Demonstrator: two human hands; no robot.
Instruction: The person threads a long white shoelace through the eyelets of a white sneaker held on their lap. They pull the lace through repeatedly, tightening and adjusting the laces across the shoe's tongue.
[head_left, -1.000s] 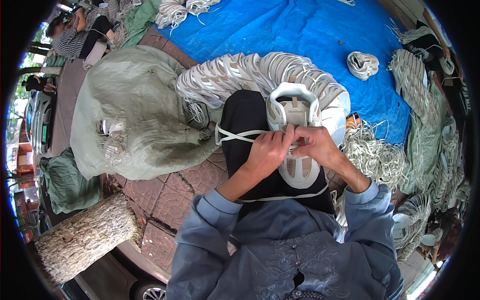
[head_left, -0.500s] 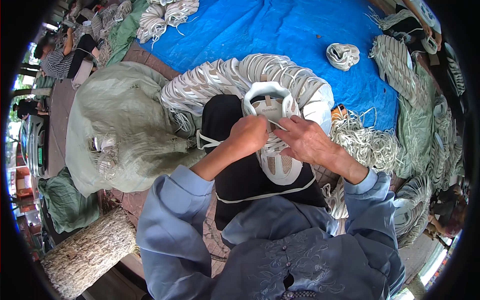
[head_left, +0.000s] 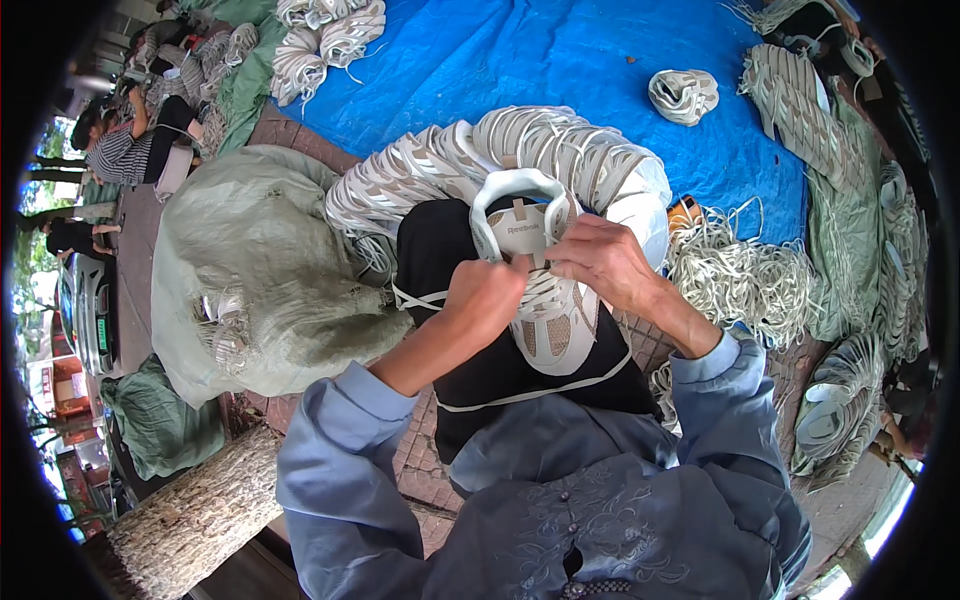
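A white and beige sneaker point(head_left: 557, 345) rests on the black cloth point(head_left: 432, 250) over my lap, its toe toward me and its padded collar away from me. White shoelace point(head_left: 546, 293) crosses the front of the sneaker below the tongue point(head_left: 524, 232). My left hand point(head_left: 487, 298) is closed at the left upper eyelets, fingertips pinched on the shoelace. On the opposite side my right hand point(head_left: 606, 262) pinches the shoelace by the upper eyelets, thumb and forefinger close to the tongue. The fingers partly hide the lace ends.
Beyond the sneaker curves a long row of nested sneakers point(head_left: 560, 140). A pile of white laces point(head_left: 745, 280) lies to the right. On the left stands a large pale woven sack point(head_left: 260, 290). One sneaker point(head_left: 684, 96) sits on the blue tarp point(head_left: 560, 60); a person point(head_left: 135, 145) sits far left.
The strand stretched between my hands at the tongue no longer shows. Both hands now sit nearer the upper eyelets, my right one slightly higher, and the sneaker's collar has tilted left.
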